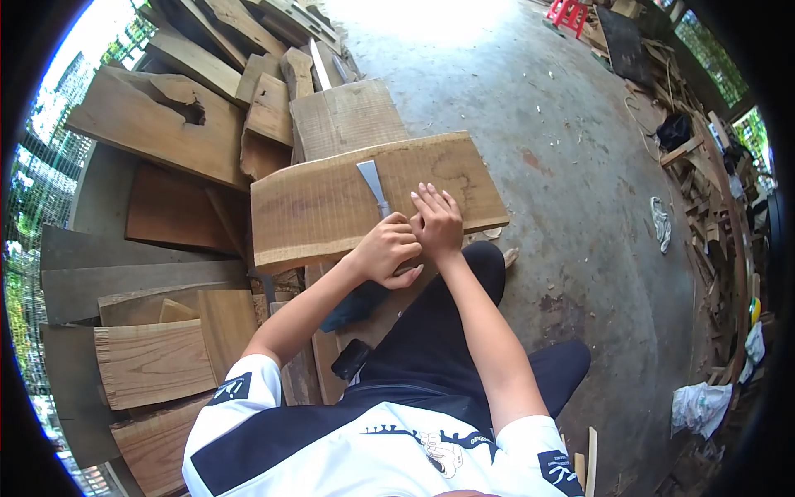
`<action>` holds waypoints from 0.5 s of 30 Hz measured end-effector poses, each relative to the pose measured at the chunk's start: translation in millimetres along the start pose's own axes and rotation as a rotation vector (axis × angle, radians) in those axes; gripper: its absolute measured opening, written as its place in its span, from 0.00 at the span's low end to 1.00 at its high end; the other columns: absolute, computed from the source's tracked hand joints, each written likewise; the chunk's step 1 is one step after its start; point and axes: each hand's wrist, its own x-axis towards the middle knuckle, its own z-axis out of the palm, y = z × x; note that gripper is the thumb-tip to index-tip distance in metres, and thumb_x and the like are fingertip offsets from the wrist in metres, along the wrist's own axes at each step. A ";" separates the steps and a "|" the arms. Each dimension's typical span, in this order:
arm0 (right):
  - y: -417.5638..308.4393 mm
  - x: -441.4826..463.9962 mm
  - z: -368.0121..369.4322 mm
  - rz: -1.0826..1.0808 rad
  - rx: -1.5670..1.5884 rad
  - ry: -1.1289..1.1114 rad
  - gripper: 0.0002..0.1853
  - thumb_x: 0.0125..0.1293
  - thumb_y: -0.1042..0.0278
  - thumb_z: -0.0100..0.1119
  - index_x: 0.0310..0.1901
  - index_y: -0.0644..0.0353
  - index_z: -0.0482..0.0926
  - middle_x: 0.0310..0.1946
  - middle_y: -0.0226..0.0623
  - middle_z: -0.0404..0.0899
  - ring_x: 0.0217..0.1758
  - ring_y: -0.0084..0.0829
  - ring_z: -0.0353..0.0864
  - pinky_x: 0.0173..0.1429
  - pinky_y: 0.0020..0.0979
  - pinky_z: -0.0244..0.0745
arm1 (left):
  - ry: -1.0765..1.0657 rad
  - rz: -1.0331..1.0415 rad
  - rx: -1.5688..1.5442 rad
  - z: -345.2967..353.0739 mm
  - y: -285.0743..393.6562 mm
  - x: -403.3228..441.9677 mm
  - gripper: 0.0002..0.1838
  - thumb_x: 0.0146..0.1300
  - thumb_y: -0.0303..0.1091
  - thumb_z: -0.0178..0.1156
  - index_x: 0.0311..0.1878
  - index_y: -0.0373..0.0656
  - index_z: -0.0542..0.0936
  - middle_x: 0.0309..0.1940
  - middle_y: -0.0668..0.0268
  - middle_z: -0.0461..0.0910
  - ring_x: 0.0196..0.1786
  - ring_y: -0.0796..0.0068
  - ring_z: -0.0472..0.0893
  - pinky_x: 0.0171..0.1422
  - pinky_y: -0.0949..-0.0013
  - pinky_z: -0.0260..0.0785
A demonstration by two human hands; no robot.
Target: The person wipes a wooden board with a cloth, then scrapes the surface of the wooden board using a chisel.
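Note:
A thick wooden board (310, 211) lies across in front of me, above my knees. My left hand (387, 251) is closed around the handle of a chisel (370, 180). The chisel's flared metal blade points away from me over the board's upper face, and most of its handle is hidden in my fingers. My right hand (437, 222) rests on the board just right of the chisel, fingers stretched out and pointing forward. The two hands touch or nearly touch near the board's front edge.
Wooden slabs (157, 116) and planks (153, 360) are stacked to the left. Another board (348, 116) sits just behind the one before me. Concrete floor (580, 207) stretches right, with scrap wood, white cloths (700, 407) and a red stool (567, 15) along the far side.

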 end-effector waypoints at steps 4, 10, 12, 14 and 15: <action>0.4 -1.1 -2.2 0.008 0.003 0.001 0.20 0.61 0.71 0.57 0.54 0.57 0.88 0.61 0.42 0.84 0.68 0.38 0.81 0.76 0.46 0.67 | 0.029 -0.028 -0.052 -11.3 6.5 2.3 0.16 0.53 0.47 0.62 0.22 0.44 0.73 0.21 0.62 0.73 0.30 0.58 0.76 0.49 0.57 0.69; 1.2 -0.4 -0.8 0.008 0.009 0.001 0.19 0.61 0.71 0.57 0.53 0.58 0.88 0.61 0.44 0.84 0.68 0.39 0.81 0.76 0.46 0.67 | -0.031 0.009 0.032 -1.7 -1.8 2.5 0.15 0.52 0.45 0.62 0.23 0.45 0.73 0.21 0.62 0.73 0.30 0.59 0.77 0.48 0.58 0.68; -0.2 -1.2 -0.9 0.010 0.022 -0.006 0.20 0.61 0.69 0.55 0.53 0.60 0.88 0.61 0.46 0.84 0.68 0.40 0.80 0.77 0.47 0.65 | 0.001 0.008 0.004 -5.8 1.0 4.6 0.14 0.53 0.44 0.62 0.23 0.45 0.73 0.20 0.62 0.71 0.29 0.59 0.76 0.49 0.58 0.68; -1.4 1.2 -0.7 0.005 0.022 0.003 0.20 0.61 0.69 0.55 0.53 0.59 0.88 0.61 0.46 0.84 0.68 0.39 0.80 0.77 0.47 0.65 | 0.012 -0.009 -0.030 -12.8 4.6 5.1 0.15 0.53 0.44 0.62 0.23 0.45 0.72 0.20 0.62 0.71 0.29 0.59 0.75 0.49 0.58 0.68; -2.3 0.8 -0.8 0.013 0.025 0.008 0.19 0.61 0.69 0.56 0.53 0.59 0.88 0.61 0.45 0.84 0.68 0.39 0.80 0.77 0.47 0.65 | -0.019 0.011 -0.033 -15.8 6.2 2.6 0.15 0.53 0.45 0.62 0.23 0.44 0.72 0.20 0.63 0.71 0.29 0.59 0.75 0.49 0.57 0.68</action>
